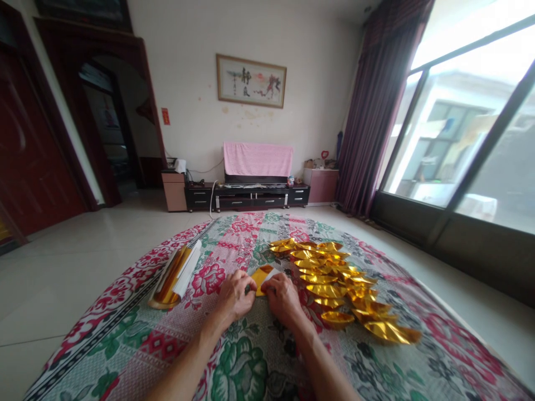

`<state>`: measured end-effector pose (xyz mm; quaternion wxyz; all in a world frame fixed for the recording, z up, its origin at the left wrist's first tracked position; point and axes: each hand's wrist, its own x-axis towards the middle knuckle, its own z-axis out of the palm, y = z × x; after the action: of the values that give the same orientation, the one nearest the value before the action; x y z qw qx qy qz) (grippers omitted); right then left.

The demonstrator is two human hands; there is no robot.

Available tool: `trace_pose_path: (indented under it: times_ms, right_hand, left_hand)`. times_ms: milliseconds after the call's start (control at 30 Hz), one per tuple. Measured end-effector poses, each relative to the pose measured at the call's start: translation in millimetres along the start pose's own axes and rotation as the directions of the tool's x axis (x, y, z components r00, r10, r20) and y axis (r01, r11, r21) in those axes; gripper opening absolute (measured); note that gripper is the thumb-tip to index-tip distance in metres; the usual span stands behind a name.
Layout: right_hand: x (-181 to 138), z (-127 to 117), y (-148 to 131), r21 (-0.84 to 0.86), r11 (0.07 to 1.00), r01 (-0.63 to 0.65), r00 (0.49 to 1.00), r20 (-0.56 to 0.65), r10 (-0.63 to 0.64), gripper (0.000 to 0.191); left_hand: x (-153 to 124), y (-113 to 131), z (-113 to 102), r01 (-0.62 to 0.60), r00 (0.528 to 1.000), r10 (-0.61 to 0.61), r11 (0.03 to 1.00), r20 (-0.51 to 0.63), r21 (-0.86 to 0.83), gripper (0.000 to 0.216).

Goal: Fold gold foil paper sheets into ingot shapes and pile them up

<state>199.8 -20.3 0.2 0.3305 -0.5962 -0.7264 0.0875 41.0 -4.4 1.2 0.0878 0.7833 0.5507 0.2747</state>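
Note:
A sheet of gold foil paper (262,275), partly folded and showing a white patch at its right, lies on the tablecloth between my hands. My left hand (237,294) is closed on its left edge, fingertips pinched together. On the right edge, my right hand (282,296) pinches the same paper near the white part. To the right, several boat-shaped gold paper ingots (327,291) lie in rough rows. A loosely curled stack of gold and white paper sheets (175,277) rests at the left.
A flowered cloth (240,365) covers the round table. Beyond it stand a low black cabinet (251,198) and a pink cloth (258,158) draped over something. Tall windows and a purple curtain (378,106) are on the right.

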Motion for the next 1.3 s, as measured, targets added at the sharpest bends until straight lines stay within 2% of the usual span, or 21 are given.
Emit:
trace_pose_path:
  times_ms: [233, 433, 633, 867, 1200, 1300]
  right_hand:
    - [-2, 0, 3, 0.007, 1.0, 0.019, 1.0, 0.016, -0.019, 0.039]
    - [-9, -4, -6, -0.076, 0.995, 0.063, 0.997, -0.05, -0.066, 0.029]
    - [-11, -1, -17, -0.187, 0.978, 0.089, 0.995, -0.02, -0.094, 0.019]
    - [-12, 6, -29, -0.291, 0.954, 0.065, 0.998, 0.01, -0.065, 0.02]
    - [-10, 3, -44, -0.274, 0.961, -0.023, 0.997, 0.069, 0.044, 0.024]
    - [-8, 2, -39, -0.258, 0.965, -0.036, 0.999, 0.011, 0.04, 0.025]
  left_hand:
    - [0, -1, 2, -0.003, 1.0, 0.003, 1.0, -0.01, -0.009, 0.012]
    - [1, -5, 3, -0.017, 0.997, 0.015, 1.0, -0.07, -0.025, 0.015]
    - [2, -11, 3, -0.013, 0.989, 0.015, 1.0, -0.147, 0.013, 0.015]
    - [1, -10, 4, -0.013, 0.981, 0.015, 1.0, -0.193, 0.013, 0.019]
    - [-3, 2, 1, -0.006, 0.994, 0.009, 1.0, -0.113, 0.023, 0.019]
    - [-4, 2, 2, -0.016, 0.994, 0.018, 1.0, -0.104, 0.025, 0.019]
